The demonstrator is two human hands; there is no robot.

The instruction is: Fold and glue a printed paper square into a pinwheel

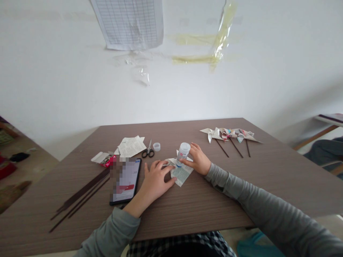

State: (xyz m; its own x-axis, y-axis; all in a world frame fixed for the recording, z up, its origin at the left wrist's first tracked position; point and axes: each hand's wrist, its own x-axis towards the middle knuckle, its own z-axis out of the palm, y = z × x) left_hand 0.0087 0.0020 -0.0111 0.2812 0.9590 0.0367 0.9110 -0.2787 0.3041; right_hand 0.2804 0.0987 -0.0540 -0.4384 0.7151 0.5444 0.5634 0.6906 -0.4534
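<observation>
My right hand [199, 159] grips a translucent glue stick [183, 151], held tilted and upside down with its lower end against a printed piece of paper [182, 175]. Part of that paper is folded up near my left hand's fingertips. With its fingers spread, my left hand [158, 177] rests on the paper's left side and the table beside it. A translucent round cap [157, 146] lies behind my hands, next to scissors [148, 150] with black handles. My left fingers hide some of the paper.
A phone [125, 182] lies left of my left hand. Further left are dark thin sticks [83, 192], an opened red-and-white box [104, 159] and printed paper squares [131, 146]. Paper pinwheels [211, 134] on dark sticks lie at the back right of the wooden table [268, 178].
</observation>
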